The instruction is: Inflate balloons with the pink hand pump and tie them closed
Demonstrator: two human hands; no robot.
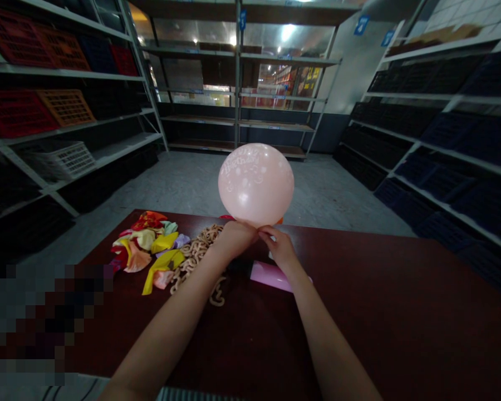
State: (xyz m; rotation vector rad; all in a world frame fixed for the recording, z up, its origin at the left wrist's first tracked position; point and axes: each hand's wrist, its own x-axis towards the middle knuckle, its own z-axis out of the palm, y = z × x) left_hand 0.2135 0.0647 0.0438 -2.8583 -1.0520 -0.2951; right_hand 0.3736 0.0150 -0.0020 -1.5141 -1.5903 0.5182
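Observation:
A pink inflated balloon (256, 186) with white birthday lettering stands upright above the table. At its lower end my left hand (241, 236) is closed around the neck, which the fingers mostly hide. My right hand (276, 243) pinches at the same spot, thumb and forefinger together. Beneath the hands lies a pink cylinder-like object (272, 275), partly covered by my right wrist. Left of my left forearm sits a heap of beige curled strands (200, 245). Several deflated balloons or cloth-like pieces in yellow, orange and red (162, 245) lie beyond that heap.
The dark red-brown table (384, 301) spreads across the foreground. Metal shelves (237, 72) stand at the back. Racks with red and orange crates (64, 106) line the left side, and dark blue crates (446, 133) fill the right. A white basket (73, 159) sits low at left.

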